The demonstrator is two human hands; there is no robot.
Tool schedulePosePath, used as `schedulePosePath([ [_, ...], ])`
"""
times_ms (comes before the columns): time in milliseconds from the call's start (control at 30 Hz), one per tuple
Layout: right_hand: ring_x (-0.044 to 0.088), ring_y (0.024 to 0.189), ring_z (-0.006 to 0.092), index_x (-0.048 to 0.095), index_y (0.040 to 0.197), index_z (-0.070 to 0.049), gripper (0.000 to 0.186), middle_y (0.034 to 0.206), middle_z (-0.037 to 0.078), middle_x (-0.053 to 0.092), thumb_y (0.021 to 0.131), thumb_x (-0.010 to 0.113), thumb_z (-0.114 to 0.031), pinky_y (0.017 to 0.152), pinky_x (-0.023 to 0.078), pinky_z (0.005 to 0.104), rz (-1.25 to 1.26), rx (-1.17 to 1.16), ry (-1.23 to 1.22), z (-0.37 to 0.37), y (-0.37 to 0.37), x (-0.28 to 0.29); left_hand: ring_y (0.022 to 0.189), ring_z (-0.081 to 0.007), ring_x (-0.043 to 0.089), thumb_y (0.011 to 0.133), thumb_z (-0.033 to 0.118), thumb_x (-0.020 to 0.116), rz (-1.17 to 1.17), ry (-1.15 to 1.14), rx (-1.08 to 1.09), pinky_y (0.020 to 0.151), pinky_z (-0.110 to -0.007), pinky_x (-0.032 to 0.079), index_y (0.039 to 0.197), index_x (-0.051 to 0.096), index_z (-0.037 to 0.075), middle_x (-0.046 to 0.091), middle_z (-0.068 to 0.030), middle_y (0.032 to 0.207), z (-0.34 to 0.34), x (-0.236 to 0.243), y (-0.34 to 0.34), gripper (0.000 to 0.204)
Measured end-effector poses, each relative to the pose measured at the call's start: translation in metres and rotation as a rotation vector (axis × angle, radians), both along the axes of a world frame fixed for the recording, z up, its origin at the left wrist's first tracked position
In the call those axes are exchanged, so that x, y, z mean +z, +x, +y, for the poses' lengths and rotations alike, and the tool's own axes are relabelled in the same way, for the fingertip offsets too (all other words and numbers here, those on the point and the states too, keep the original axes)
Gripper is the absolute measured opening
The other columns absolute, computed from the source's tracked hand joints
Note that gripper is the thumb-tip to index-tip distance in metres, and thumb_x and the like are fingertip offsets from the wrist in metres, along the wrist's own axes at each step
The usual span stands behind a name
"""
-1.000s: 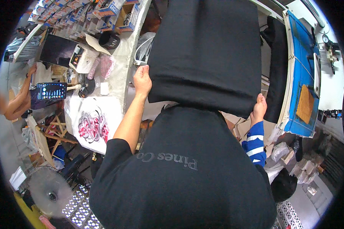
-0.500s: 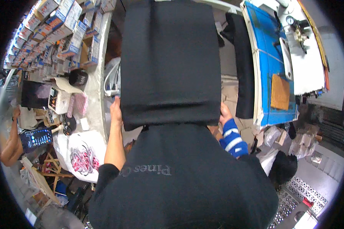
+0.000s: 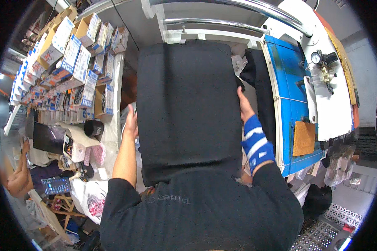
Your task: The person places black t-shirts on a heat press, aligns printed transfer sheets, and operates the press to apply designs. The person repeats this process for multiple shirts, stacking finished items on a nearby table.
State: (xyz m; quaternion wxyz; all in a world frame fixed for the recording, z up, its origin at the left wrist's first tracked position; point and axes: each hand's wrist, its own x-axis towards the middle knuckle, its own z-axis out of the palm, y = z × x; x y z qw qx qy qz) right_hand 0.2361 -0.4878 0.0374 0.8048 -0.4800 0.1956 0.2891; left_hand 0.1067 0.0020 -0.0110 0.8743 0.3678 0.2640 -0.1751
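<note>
A large piece of black cloth (image 3: 188, 108) lies stretched over a flat, roughly rectangular panel in front of me, with a crease along its left part and a fold near my chest. My left hand (image 3: 130, 122) grips its left edge, thumb pointing up and the fingers mostly hidden at the side. At the right edge, my right hand (image 3: 246, 107) holds the cloth higher up, thumb extended and fingers largely out of sight. A blue wrap with white stripes (image 3: 256, 141) covers my right wrist.
Stacked cardboard boxes (image 3: 77, 67) stand on the left table. A blue pad (image 3: 287, 83) and a pressure gauge (image 3: 316, 57) are on the right. Metal bars (image 3: 217, 24) cross beyond the cloth. Another person's arm (image 3: 19, 171) shows at far left, near a phone-like screen (image 3: 56, 185).
The view has tilted up, bringing the metal bars into sight. My right hand has moved farther up the cloth's right edge; my left hand stays at the left edge.
</note>
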Motion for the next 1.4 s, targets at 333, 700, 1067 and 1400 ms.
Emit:
schedulePosePath([
  [333, 0.062, 0.124, 0.0370, 0.056, 0.140, 0.005, 0.071, 0.136, 0.026, 0.063, 0.080, 0.087, -0.015, 0.110, 0.046, 0.0425, -0.223, -0.403, -0.968, -0.019, 0.143, -0.063, 0.114, -0.0345, 0.069, 0.094, 0.030, 0.080, 0.187, 0.556, 0.348, 0.098, -0.049, 0.056, 0.139, 0.058, -0.007, 0.070, -0.0185, 0.130, 0.099, -0.069, 0.206, 0.062],
  [700, 0.068, 0.102, 0.0211, 0.070, 0.116, -0.005, 0.017, 0.109, 0.009, 0.074, 0.102, 0.067, -0.014, 0.096, 0.052, 0.0386, -0.016, -0.015, 0.078, 0.018, 0.203, -0.048, 0.109, -0.0186, 0.066, 0.107, 0.038, 0.060, -0.298, 0.724, 0.028, 0.099, -0.032, 0.050, 0.133, 0.068, 0.001, 0.072, -0.0078, 0.122, 0.103, -0.105, 0.257, 0.046],
  [1067, 0.064, 0.075, 0.0156, 0.070, 0.093, -0.002, 0.034, 0.082, 0.007, 0.072, 0.099, 0.074, -0.035, 0.073, 0.052, 0.0352, -0.558, -0.287, -1.081, -0.009, 0.210, -0.072, 0.114, -0.0474, 0.067, 0.106, 0.034, 0.059, -0.343, 1.795, 0.027, 0.096, -0.048, 0.052, 0.124, 0.066, -0.005, 0.071, -0.0302, 0.119, 0.072, -0.008, 0.261, 0.043],
  [1400, 0.071, 0.084, 0.0442, 0.073, 0.087, -0.002, 0.043, 0.087, 0.024, 0.073, 0.096, 0.072, -0.044, 0.077, 0.055, 0.0503, -0.657, -0.216, -1.417, 0.003, 0.199, -0.049, 0.103, -0.0521, 0.067, 0.106, 0.032, 0.058, -0.382, 1.828, 0.067, 0.086, -0.053, 0.052, 0.119, 0.065, -0.001, 0.072, -0.0304, 0.108, 0.066, -0.005, 0.251, 0.036],
])
